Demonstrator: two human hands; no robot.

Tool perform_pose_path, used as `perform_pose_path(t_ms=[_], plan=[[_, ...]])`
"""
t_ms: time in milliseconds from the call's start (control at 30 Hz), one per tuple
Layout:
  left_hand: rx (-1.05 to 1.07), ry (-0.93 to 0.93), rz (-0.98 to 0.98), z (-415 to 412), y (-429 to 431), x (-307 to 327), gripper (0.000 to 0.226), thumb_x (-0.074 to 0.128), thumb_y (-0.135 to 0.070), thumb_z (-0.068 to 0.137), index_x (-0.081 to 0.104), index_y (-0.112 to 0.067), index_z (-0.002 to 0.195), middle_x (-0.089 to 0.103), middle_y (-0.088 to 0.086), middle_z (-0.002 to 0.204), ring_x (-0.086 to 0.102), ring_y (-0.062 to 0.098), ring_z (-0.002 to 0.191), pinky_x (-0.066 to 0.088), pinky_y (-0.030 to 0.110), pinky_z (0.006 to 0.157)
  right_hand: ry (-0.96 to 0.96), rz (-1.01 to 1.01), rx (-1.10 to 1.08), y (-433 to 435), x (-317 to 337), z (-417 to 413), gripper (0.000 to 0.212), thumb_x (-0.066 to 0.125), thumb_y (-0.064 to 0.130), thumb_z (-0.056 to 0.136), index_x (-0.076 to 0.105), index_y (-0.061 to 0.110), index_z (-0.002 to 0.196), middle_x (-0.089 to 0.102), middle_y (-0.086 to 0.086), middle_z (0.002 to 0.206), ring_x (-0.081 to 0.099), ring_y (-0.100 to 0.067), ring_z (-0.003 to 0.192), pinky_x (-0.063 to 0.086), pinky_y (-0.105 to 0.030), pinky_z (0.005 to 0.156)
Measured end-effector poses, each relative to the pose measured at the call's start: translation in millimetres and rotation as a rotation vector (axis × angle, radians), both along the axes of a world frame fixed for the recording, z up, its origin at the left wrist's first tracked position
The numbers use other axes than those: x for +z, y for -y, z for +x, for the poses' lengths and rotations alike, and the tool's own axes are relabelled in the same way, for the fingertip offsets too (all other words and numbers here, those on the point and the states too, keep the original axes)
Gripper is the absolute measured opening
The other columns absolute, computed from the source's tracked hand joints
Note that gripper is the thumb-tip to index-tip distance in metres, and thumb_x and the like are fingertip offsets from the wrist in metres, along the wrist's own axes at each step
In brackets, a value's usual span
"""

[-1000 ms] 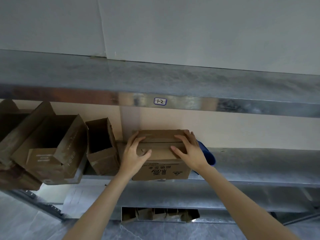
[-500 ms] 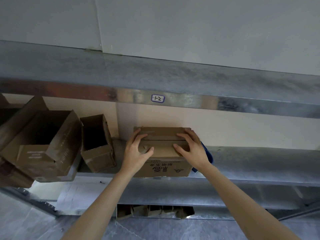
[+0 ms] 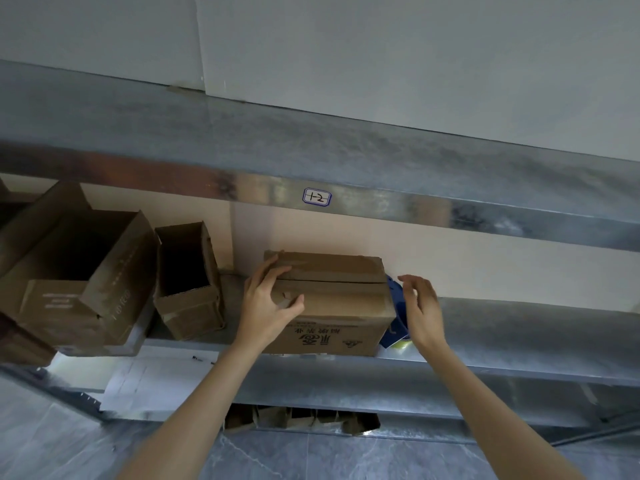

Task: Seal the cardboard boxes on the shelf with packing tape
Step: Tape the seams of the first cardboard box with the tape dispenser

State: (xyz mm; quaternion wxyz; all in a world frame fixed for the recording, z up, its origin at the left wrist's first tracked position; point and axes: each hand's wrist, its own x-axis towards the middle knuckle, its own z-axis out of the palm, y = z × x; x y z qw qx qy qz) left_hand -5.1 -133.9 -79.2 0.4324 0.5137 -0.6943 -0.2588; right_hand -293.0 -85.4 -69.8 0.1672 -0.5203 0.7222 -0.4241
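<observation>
Right hand (image 3: 420,306) has just come off the box (image 3: 339,299) on the shelf (image 3: 519,334), fingers loose and empty near a blue object (image 3: 394,327), left hand (image 3: 268,306) pressing the flaps, fingers spread, so sealing looks next.

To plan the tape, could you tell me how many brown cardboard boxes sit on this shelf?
3: a closed brown cardboard box under the left hand, a small open box beside it, a large open box farther left. Cardboard at the left edge may be more.
</observation>
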Motion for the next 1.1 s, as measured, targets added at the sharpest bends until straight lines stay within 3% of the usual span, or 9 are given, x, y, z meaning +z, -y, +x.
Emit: perform_pose_path(t_ms=[100, 200, 333, 533, 767, 967, 1100], plan=[[0.005, -0.002, 0.013, -1, -1, 1, 0.057, 0.062, -0.055, 0.069, 0.061, -0.029, 0.120, 0.041, -0.015, 0.145, 0.039, 0.017, 0.133, 0.033, 0.027, 0.102, -0.070, 0.163, -0.041, -3, -19, -19, 0.025, 0.043, 0.030, 0.102, 0.054, 0.016, 0.120, 0.062, -0.006, 0.114, 0.059, -0.024, 0.098, 0.050, -0.039, 0.077], [0.005, -0.004, 0.007, -1, -1, 1, 0.057, 0.062, -0.055, 0.068, 0.061, -0.030, 0.120, 0.041, -0.015, 0.145, 0.040, 0.017, 0.133, 0.034, 0.028, 0.102, -0.136, 0.335, 0.025, -4, -34, -23, 0.035, 0.055, 0.028, 0.097, 0.046, 0.016, 0.129, 0.066, -0.007, 0.111, 0.063, -0.024, 0.092, 0.055, -0.042, 0.074], [-0.001, -0.006, 0.018, -1, 0, 0, 0.058, 0.063, -0.055, 0.069, 0.060, -0.030, 0.121, 0.041, -0.014, 0.145, 0.040, 0.017, 0.135, 0.036, 0.030, 0.105, -0.217, 0.441, 0.150, 0, -37, -17, 0.048, 0.058, 0.021, 0.094, 0.035, 0.016, 0.135, 0.057, 0.001, 0.084, 0.055, -0.016, 0.063, 0.039, -0.030, 0.050], [0.001, 0.002, 0.010, 0, 0, 0, 0.057, 0.064, -0.053, 0.070, 0.060, -0.029, 0.121, 0.041, -0.015, 0.145, 0.040, 0.015, 0.135, 0.037, 0.031, 0.108, -0.262, 0.603, 0.152, 11, -45, -13, 0.082, 0.052, 0.013, 0.095, -0.006, 0.015, 0.153, 0.053, 0.000, 0.061, 0.047, -0.018, 0.049, 0.030, -0.025, 0.043], [0.004, 0.007, 0.007, 0, 1, -1, 0.056, 0.065, -0.052, 0.070, 0.060, -0.030, 0.121, 0.041, -0.015, 0.145, 0.040, 0.014, 0.135, 0.035, 0.029, 0.107, -0.298, 0.640, 0.206, 19, -49, -21, 0.090, 0.055, 0.014, 0.092, -0.009, 0.021, 0.154, 0.055, -0.002, 0.067, 0.050, -0.021, 0.054, 0.032, -0.026, 0.044], [0.002, 0.007, 0.012, 0, 2, -1, 0.056, 0.065, -0.053, 0.069, 0.061, -0.030, 0.120, 0.041, -0.017, 0.145, 0.040, 0.012, 0.135, 0.034, 0.028, 0.108, -0.268, 0.714, 0.272, 29, -47, -35, 0.100, 0.061, 0.024, 0.091, -0.018, 0.033, 0.152, 0.065, -0.017, 0.108, 0.062, -0.030, 0.076, 0.041, -0.028, 0.054], [0.001, 0.004, 0.012, 0, 1, -1, 0.054, 0.065, -0.053, 0.070, 0.060, -0.032, 0.119, 0.040, -0.018, 0.145, 0.039, 0.012, 0.136, 0.034, 0.030, 0.109, -0.258, 0.715, 0.267, 28, -47, -36, 0.098, 0.061, 0.025, 0.092, -0.016, 0.035, 0.151, 0.064, -0.019, 0.112, 0.056, -0.020, 0.064, 0.040, -0.022, 0.049]])
